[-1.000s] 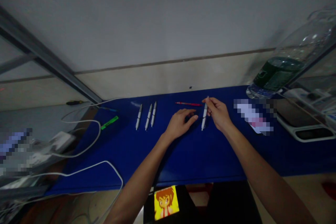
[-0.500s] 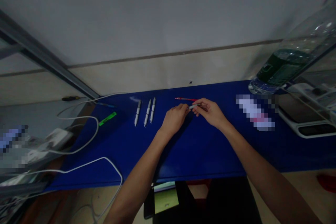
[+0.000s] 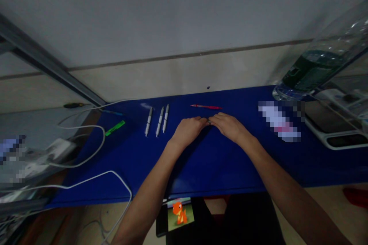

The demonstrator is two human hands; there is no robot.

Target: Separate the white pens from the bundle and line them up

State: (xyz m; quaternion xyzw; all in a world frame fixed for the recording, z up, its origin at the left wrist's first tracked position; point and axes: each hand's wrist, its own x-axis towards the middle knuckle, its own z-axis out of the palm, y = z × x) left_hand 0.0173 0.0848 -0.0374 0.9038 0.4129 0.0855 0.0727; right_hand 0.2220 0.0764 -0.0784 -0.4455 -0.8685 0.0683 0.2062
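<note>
"What are we holding?"
"Our left hand [image 3: 189,129] and right hand [image 3: 230,126] are curled closed on a white pen [image 3: 209,121], mostly hidden between their fingertips."
"And nearby?"
"We see a red pen [image 3: 206,106] just beyond, on the blue tabletop [image 3: 212,164]."

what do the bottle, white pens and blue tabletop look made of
Bottle: likely clear, glossy plastic, from see-through walls and bright highlights. White pens: probably smooth plastic, from pale, opaque barrels. Blue tabletop: smooth, soft sheen; painted or plastic-covered, can't tell.
</note>
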